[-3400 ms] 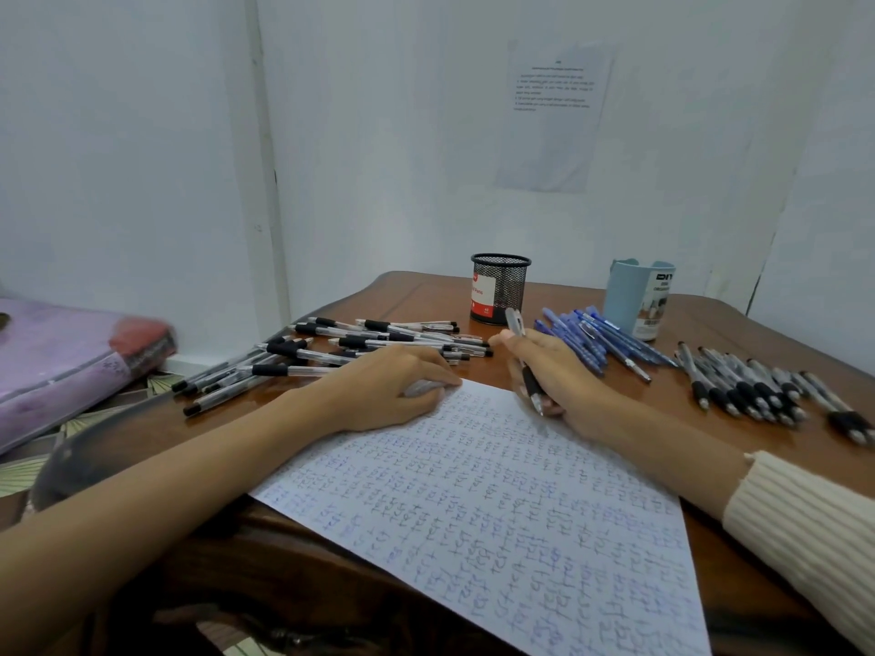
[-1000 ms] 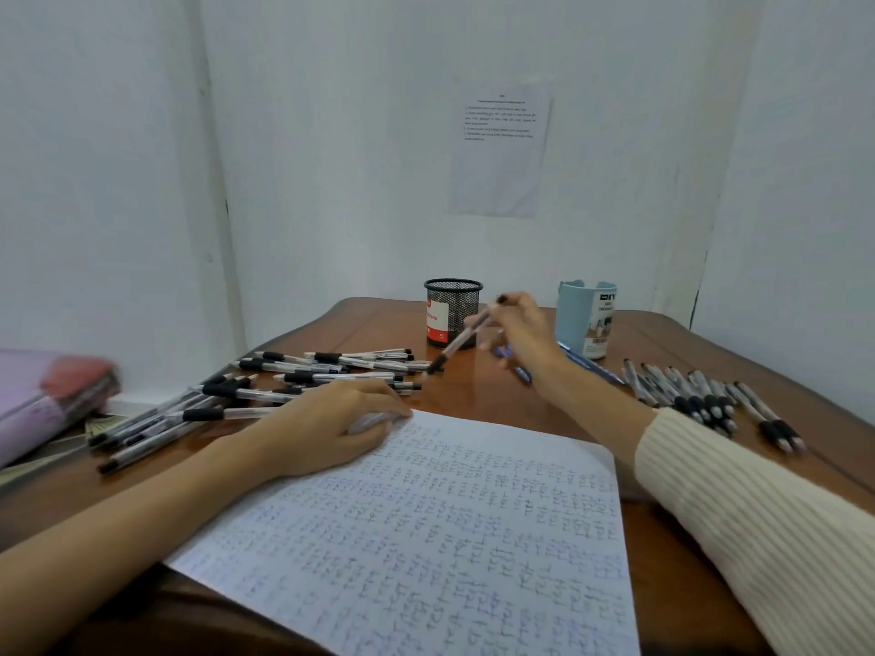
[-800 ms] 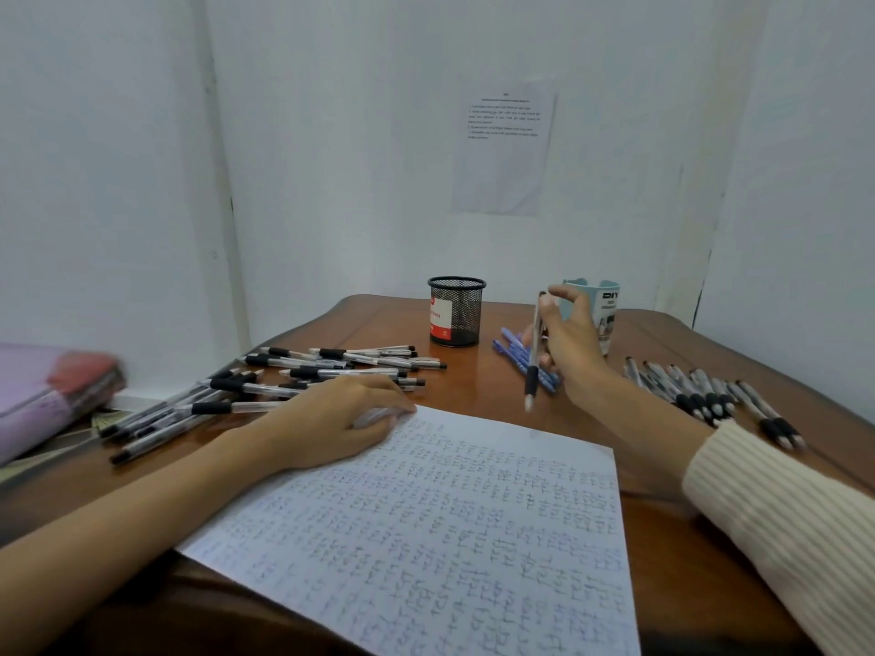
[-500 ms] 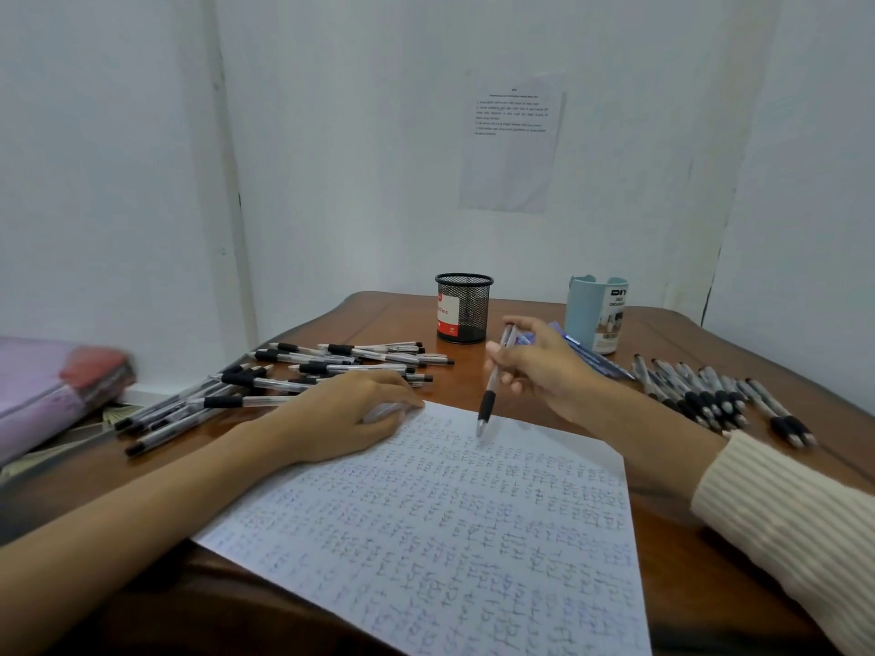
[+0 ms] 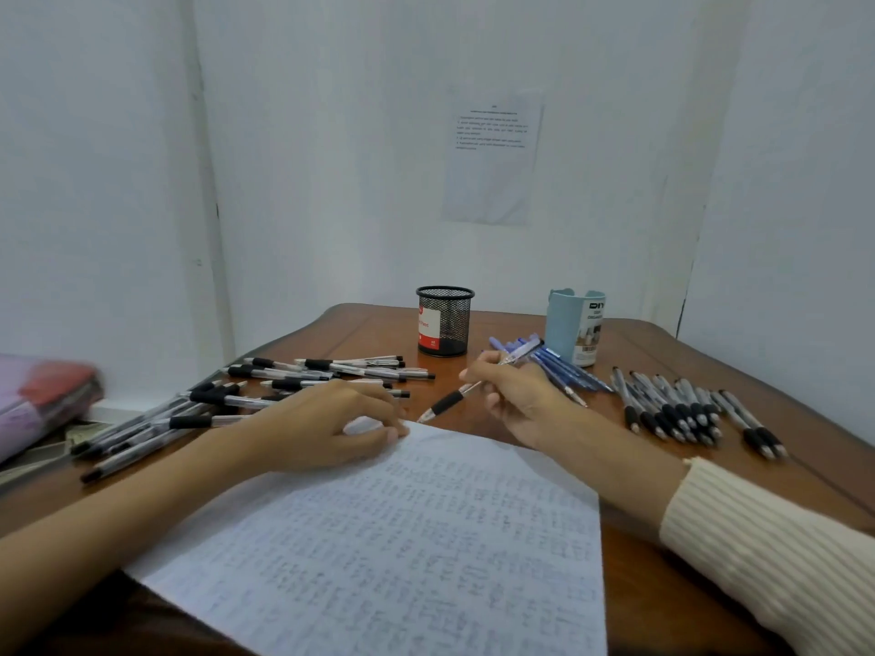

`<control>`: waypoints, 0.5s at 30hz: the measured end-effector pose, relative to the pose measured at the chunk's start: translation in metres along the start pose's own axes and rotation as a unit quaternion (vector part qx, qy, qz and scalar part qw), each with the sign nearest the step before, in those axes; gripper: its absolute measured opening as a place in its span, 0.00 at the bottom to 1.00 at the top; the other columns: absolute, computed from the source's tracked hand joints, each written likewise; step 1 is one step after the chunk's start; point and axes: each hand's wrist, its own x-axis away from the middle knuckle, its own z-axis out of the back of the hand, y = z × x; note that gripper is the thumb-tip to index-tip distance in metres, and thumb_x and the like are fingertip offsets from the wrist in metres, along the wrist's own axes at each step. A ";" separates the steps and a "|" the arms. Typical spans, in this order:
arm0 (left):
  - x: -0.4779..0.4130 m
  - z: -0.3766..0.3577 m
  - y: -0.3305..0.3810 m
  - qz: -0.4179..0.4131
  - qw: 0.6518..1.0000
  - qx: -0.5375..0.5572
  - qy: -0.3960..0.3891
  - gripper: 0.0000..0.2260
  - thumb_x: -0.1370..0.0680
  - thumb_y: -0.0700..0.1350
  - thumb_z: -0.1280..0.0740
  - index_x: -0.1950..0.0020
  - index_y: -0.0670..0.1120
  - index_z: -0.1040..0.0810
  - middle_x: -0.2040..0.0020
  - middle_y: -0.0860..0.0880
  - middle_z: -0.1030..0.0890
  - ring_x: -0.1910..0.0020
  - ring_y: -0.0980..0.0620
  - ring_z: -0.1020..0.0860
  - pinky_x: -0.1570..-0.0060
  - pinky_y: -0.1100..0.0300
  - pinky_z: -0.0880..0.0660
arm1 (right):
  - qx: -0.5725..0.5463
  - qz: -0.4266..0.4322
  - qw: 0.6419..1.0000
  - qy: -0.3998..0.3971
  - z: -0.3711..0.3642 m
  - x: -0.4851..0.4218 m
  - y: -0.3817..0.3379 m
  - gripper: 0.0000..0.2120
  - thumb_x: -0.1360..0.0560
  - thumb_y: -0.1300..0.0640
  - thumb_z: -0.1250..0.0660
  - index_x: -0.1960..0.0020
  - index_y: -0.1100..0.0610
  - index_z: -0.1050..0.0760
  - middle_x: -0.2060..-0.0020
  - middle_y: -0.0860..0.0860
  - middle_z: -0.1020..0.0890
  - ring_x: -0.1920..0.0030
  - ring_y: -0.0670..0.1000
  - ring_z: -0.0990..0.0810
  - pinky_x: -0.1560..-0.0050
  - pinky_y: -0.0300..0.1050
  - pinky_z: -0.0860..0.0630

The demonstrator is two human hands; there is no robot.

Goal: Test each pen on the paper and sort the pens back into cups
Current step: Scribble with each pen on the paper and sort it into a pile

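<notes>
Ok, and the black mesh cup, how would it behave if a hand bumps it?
The black mesh cup probably weighs little: its wall is open wire mesh and nothing sticks out of the top. Upright on the glossy wooden table, it would likely slide when nudged. Being taller than wide, it may tip if struck near the rim.

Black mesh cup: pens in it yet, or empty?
Looks empty: no pen sticks above the rim of the black mesh cup, and nothing shows through the mesh.
</notes>
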 end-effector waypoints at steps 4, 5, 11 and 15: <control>-0.008 0.003 0.000 0.016 1.000 0.006 -0.012 0.11 0.21 0.52 0.39 0.44 0.53 0.20 0.44 0.61 0.21 0.48 0.67 0.25 0.50 0.69 0.27 | -0.062 0.016 0.996 0.064 -0.003 -0.001 0.012 0.07 0.24 0.67 0.39 0.60 0.60 0.30 0.75 0.52 0.29 0.78 0.43 0.28 0.65 0.42 0.19; -0.009 0.003 -0.001 0.017 1.000 0.006 -0.014 0.10 0.22 0.51 0.38 0.45 0.52 0.19 0.45 0.61 0.21 0.48 0.68 0.26 0.52 0.71 0.27 | -0.061 0.015 0.997 0.053 -0.004 0.000 0.014 0.06 0.22 0.63 0.40 0.58 0.60 0.28 0.75 0.53 0.28 0.74 0.46 0.24 0.62 0.44 0.19; -0.006 -0.003 -0.006 0.010 0.999 -0.018 0.046 0.09 0.23 0.54 0.37 0.47 0.58 0.20 0.48 0.65 0.21 0.49 0.68 0.25 0.55 0.75 0.29 | 0.024 0.040 0.999 -0.004 -0.009 0.004 0.019 0.10 0.22 0.51 0.38 0.52 0.57 0.23 0.62 0.54 0.17 0.66 0.50 0.18 0.69 0.40 0.19; 0.001 -0.006 -0.008 0.005 0.998 -0.014 0.059 0.15 0.26 0.59 0.43 0.46 0.61 0.21 0.47 0.67 0.21 0.47 0.69 0.25 0.52 0.76 0.33 | 0.134 0.088 0.987 0.020 -0.011 0.004 0.023 0.11 0.29 0.54 0.28 0.64 0.57 0.28 0.71 0.52 0.21 0.78 0.43 0.31 0.77 0.36 0.30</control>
